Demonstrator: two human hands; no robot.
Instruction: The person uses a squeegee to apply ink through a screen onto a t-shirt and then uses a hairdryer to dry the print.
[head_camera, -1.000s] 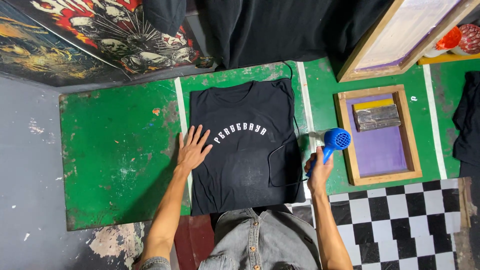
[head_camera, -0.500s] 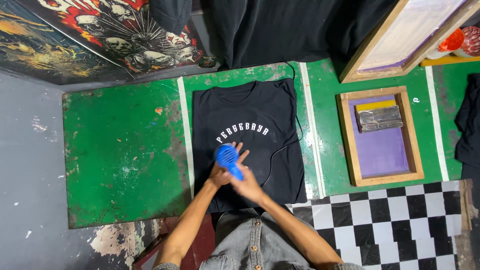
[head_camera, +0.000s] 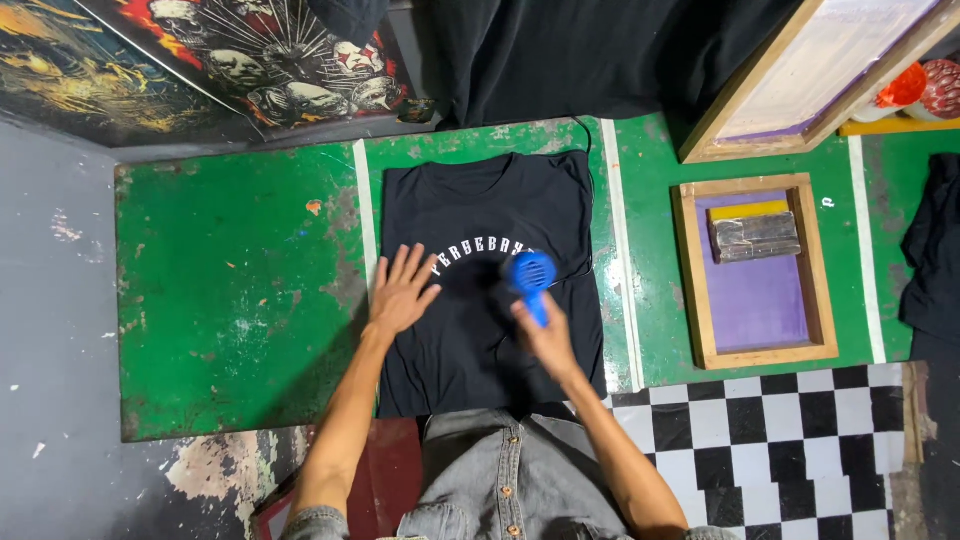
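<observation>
A: Shirt (head_camera: 480, 330) black, flat on green table (head_camera: 230, 300), centre frame, long axis up-down, white arc of print across chest.

B: Left hand (head_camera: 400, 295)?

A: Fingers spread, palm pressing shirt's left edge, just left of print.

B: Right hand (head_camera: 548, 340)?

A: Fingers wrapped round blue dryer (head_camera: 530, 278), nozzle over print's right end. Right is nearer.

B: Else?

A: Wooden screen (head_camera: 755, 270), purple mesh, right of frame.

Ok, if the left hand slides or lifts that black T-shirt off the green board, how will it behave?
The black T-shirt lies flat and thin, so it would probably go limp and fold if lifted by an edge. The left hand rests spread on it, which likely stops it bunching; pushed sideways, it would probably wrinkle rather than slide whole. It looks light, so air from the blue hair dryer might ruffle loose edges.
</observation>
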